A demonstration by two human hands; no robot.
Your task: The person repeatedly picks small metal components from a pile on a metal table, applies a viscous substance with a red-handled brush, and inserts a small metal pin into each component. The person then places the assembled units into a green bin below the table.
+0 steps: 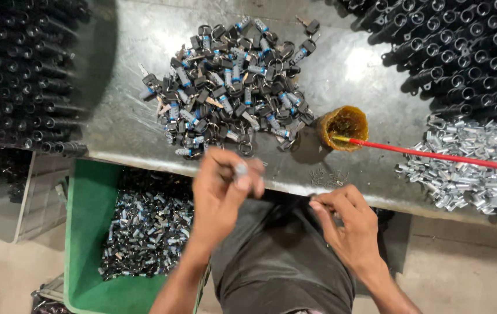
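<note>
My left hand (222, 189) is raised over the front edge of the metal table (138, 125), fingers pinched on a small silver lock cylinder (241, 170); the hand is motion-blurred. My right hand (347, 224) sits lower at the table edge, fingertips pinched together near a few tiny metal clips (325, 176); whether it holds one is unclear. Just beyond my left hand lies a large pile of keyed lock cylinders with black key heads and rings (231, 84).
A green crate (85, 232) with several finished cylinders stands below the table at left. A small orange grease cup (343, 127) holds a red stick (428, 154). Silver metal sleeves (469, 166) are heaped at right. Black tubes are stacked at far left (22, 75) and top right (463, 46).
</note>
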